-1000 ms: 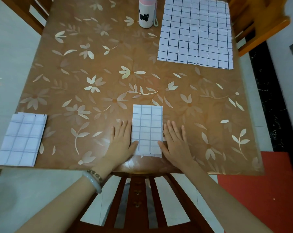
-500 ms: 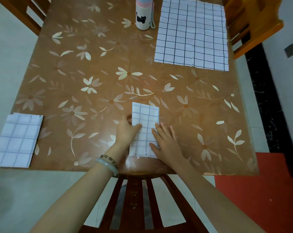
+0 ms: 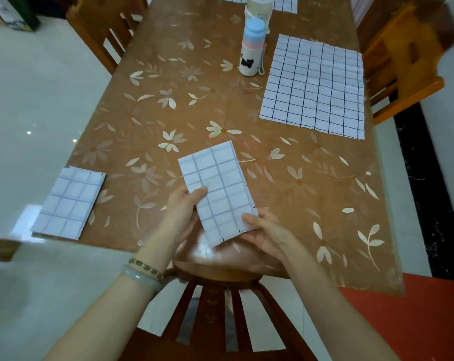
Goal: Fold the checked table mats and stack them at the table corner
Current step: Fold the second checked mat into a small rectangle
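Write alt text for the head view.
A left hand and right hand hold a folded checked mat over the table's near edge. Another folded mat lies at the near left corner; an unfolded mat and a cat-print bottle sit beyond.

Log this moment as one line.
left hand: grips folded mat | right hand: grips it too | corner pile: near-left table corner | unfolded mat: far right

Floral table [image 3: 286,199]: folded mat [image 3: 69,203] at left corner, unfolded mat [image 3: 314,87], bottle [image 3: 252,48].
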Motion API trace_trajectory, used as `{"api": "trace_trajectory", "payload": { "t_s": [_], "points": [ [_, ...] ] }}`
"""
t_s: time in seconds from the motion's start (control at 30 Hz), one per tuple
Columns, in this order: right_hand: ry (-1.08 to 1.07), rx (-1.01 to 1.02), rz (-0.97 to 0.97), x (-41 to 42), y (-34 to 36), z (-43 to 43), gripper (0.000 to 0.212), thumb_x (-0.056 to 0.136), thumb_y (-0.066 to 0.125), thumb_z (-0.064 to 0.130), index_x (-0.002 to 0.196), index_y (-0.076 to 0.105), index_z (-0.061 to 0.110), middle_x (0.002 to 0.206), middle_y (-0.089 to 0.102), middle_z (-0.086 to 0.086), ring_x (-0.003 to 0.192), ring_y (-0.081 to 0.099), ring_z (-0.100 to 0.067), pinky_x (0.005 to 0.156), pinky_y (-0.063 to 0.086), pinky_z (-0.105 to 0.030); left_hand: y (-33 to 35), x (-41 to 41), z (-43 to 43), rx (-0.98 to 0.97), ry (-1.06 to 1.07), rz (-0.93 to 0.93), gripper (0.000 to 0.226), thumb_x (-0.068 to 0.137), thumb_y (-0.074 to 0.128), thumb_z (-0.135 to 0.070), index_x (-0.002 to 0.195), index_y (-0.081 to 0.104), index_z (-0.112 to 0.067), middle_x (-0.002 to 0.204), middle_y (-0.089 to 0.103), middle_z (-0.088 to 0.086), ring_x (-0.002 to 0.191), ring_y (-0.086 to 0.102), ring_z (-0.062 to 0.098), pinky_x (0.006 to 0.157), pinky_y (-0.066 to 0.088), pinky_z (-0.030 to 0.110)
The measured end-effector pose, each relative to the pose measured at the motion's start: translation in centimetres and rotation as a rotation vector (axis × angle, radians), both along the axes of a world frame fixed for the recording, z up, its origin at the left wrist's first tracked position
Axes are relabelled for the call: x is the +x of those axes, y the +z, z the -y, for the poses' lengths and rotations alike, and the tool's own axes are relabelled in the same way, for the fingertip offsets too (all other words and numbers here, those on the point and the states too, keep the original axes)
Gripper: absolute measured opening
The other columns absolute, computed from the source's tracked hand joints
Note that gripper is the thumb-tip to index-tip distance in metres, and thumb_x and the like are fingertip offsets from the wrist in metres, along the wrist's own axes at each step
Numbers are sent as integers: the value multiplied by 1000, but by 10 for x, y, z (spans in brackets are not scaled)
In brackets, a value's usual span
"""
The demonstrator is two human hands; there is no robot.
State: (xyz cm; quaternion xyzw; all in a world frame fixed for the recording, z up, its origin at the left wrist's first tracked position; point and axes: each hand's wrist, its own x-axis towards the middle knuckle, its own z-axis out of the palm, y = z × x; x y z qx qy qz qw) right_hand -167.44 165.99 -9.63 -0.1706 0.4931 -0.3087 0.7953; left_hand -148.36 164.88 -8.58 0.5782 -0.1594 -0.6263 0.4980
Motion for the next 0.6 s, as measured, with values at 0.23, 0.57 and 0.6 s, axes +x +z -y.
{"api": "trace_trajectory", "payload": {
  "t_s": [0.23, 0.57, 0.6],
  "points": [
    [59, 3, 62, 70, 36, -25, 34, 82, 62, -7, 112, 59, 10, 101, 73, -12, 89, 71, -27, 81, 57, -41, 33, 49, -43, -132, 313, -53, 17, 92, 54, 0, 105, 63, -6, 104, 72, 9, 98, 69, 23, 80, 58, 36],
    [209, -195, -207, 155, 68, -34, 20, 82, 60, -9, 98, 65, 2, 94, 72, -9, 77, 71, -19, 63, 59, -31, 52, 185, -124, -155, 526, 88, 35, 89, 60, -6, 123, 59, 1, 121, 64, 18, 106, 65, 24, 76, 57, 29],
    [218, -192, -211, 167, 69, -36, 19, 81, 61, -8, 96, 66, 2, 96, 72, -12, 80, 71, -23, 68, 59, -36, 51, 201, -133, -135, 527, 124, 34, 89, 61, -7, 122, 60, 1, 120, 65, 18, 106, 65, 24, 76, 57, 28]
  ]
}}
